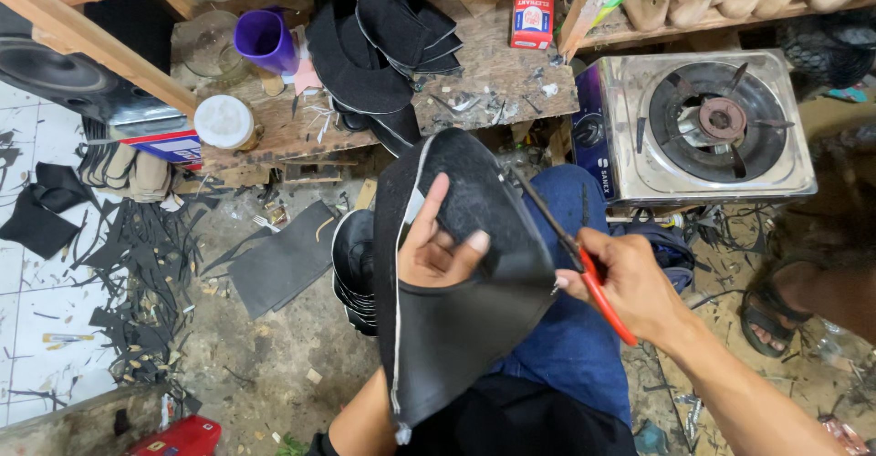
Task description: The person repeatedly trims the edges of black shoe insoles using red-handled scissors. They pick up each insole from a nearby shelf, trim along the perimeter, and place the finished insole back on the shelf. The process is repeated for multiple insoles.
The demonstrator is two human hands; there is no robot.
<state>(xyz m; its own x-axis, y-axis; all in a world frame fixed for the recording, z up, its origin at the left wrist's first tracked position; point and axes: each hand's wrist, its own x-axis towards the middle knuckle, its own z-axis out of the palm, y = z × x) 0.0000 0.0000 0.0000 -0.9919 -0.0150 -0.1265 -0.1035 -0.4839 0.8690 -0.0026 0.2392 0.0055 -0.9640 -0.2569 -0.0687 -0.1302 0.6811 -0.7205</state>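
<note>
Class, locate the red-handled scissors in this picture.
In the head view, right of centre, the red-handled scissors are in the right hand, blades against the black piece that the left hand holds.

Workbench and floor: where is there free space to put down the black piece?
Bare wood on the workbench between the stacked black pieces and the red box; bare floor left of the flat black sheet. The scrap-strewn tiles are crowded.

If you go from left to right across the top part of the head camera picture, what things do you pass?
White round lid → purple cup → stack of black cut pieces → small red box → single-burner gas stove.
</note>
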